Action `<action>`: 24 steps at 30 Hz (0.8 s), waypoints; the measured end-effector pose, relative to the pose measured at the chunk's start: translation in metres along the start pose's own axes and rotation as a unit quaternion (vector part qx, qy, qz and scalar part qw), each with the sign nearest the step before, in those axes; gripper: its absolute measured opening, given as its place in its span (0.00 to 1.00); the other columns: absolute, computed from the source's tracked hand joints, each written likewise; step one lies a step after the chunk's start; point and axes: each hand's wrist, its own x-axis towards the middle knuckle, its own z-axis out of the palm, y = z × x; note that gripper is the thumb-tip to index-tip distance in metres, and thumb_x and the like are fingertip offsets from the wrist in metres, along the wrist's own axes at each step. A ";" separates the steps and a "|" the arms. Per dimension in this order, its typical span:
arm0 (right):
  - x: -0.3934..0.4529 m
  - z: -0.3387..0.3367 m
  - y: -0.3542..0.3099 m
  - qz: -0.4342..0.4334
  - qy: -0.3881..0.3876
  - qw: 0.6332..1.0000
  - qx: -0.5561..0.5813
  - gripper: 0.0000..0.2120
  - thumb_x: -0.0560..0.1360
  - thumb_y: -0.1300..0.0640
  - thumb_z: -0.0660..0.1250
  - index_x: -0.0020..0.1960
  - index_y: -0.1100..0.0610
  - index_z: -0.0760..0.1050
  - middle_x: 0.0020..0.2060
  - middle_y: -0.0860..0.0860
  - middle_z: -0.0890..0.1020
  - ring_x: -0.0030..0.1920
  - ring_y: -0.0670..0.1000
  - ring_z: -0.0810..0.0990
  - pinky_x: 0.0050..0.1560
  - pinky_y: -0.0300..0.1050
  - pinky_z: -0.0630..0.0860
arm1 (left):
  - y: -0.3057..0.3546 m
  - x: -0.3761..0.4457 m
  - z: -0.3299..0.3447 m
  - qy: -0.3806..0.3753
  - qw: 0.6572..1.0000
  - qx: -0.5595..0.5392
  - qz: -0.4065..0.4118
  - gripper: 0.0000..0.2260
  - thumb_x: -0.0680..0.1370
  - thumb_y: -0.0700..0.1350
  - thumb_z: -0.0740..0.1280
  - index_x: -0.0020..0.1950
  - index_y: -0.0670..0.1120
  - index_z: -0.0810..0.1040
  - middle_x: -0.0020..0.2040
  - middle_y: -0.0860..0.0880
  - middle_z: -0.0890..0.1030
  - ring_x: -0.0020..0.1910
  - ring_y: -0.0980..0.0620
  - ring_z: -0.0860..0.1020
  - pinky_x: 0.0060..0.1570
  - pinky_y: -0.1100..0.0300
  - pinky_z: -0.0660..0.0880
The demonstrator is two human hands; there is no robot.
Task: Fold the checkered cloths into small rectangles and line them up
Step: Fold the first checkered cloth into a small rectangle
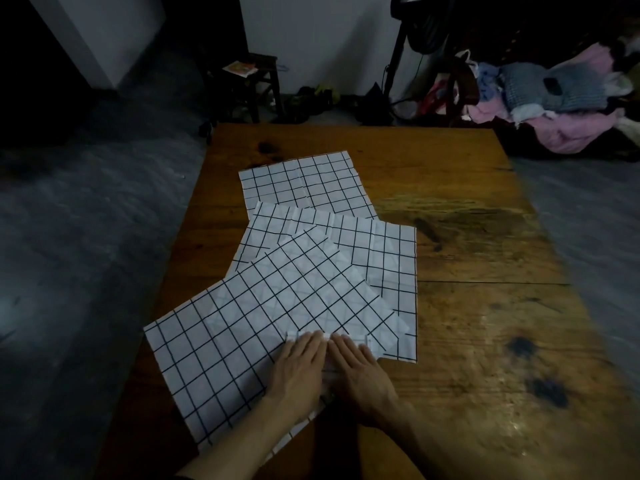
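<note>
cloths [277,299] overlap on worn wooden table [485,271], dim room, perhaps concrete floor [86,237].

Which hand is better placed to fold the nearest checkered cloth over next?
Probably the left hand: most of the nearest cloth spreads to its side, while the right hand sits near the cloth's right edge.

Two bare forearms, left hand [300,367], right hand [360,370] — no rings, no sleeves visible

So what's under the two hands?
Both hands, left and right, lie flat on the nearest checkered cloth, pressing a small folded edge. Under that cloth is the wooden table; anything else beneath the palms is covered.
</note>
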 end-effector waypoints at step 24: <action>-0.004 -0.022 0.034 0.078 0.117 0.983 0.121 0.31 0.75 0.53 0.65 0.75 0.50 0.58 0.68 0.50 0.71 0.68 0.51 0.68 0.70 0.48 0.65 | -0.038 0.014 -0.014 0.080 0.994 -0.041 -0.061 0.28 0.73 0.54 0.70 0.71 0.49 0.66 0.66 0.50 0.72 0.66 0.48 0.67 0.65 0.52 0.66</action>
